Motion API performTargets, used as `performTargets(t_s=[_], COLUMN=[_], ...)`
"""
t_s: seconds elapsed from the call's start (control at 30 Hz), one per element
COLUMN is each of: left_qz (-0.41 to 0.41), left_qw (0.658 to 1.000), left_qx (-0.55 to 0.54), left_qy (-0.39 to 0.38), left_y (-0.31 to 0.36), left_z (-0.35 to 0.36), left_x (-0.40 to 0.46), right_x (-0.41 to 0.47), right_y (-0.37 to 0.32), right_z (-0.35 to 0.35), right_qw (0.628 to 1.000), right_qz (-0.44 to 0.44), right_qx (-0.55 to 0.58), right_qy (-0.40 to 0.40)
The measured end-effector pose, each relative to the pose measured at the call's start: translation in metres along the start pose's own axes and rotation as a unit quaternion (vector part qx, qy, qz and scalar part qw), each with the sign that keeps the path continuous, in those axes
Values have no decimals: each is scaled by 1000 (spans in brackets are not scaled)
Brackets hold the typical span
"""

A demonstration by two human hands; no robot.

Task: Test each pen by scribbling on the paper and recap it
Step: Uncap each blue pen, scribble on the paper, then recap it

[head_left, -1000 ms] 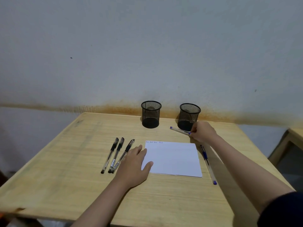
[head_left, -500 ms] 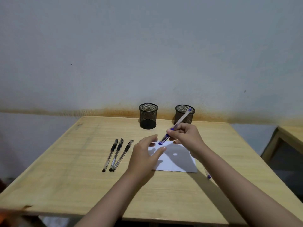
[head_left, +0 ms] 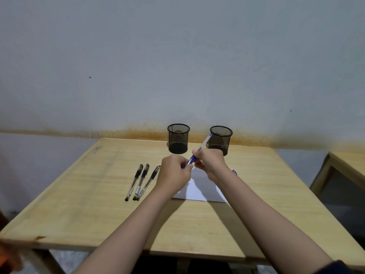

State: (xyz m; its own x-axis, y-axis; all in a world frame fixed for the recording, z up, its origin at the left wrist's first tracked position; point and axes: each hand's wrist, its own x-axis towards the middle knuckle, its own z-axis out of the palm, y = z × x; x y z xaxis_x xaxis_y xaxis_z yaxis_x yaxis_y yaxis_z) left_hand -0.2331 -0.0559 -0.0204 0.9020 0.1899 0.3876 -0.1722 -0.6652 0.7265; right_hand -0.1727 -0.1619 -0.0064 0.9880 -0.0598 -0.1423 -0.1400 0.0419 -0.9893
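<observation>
Blue pen held above the paper: right hand grips its barrel, left hand pinches the cap end. Uncapping seems underway; next, likely scribble on paper.

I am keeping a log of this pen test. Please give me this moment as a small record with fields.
left hand: pinches the cap end of the blue pen
right hand: grips the blue pen by its barrel, above the paper
paper: flat on the table, partly hidden by the hands
black pens: three, side by side left of the paper
mesh cups: two, at the far edge
</observation>
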Motion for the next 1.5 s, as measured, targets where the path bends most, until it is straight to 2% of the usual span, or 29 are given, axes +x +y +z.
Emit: performTargets(t_s=[0.5, 0.57, 0.7, 0.83, 0.9, 1.0, 1.17, 1.4, 1.5], left_qz=[-53, -55, -56, -79, -115, -217, -271, -272, -219], left_qw=[996, 996, 998, 993, 987, 965, 937, 932, 955], left_qx=[68, 65, 18, -2, 13, 60, 202, 226, 173], left_qy=[-3, -2, 8, 89, 113, 138, 92, 74, 103], left_y=[-20, -22, -33, -57, -72, -101, -144, -144, -122], left_z=[-31, -34, -44, -65, -74, -82, -84, -82, -74], left_x=[12, 10, -7, -5, -6, -10, -11, -16, -12], right_x=[9, 13, 43, 44, 36, 27, 19, 20, 26], right_y=[11, 9, -4, -7, -3, 4, 17, 23, 22], right_z=[49, 48, 9, -10, -9, -11, -8, -13, -19], right_qw=[994, 995, 988, 994, 996, 998, 999, 999, 996], right_qz=[83, 81, 51, 5, -4, -11, -30, -27, -46], right_qx=[53, 55, 111, 91, 85, 64, 11, 36, 67], right_qy=[-48, -29, 97, 57, 33, 9, -19, 3, 21])
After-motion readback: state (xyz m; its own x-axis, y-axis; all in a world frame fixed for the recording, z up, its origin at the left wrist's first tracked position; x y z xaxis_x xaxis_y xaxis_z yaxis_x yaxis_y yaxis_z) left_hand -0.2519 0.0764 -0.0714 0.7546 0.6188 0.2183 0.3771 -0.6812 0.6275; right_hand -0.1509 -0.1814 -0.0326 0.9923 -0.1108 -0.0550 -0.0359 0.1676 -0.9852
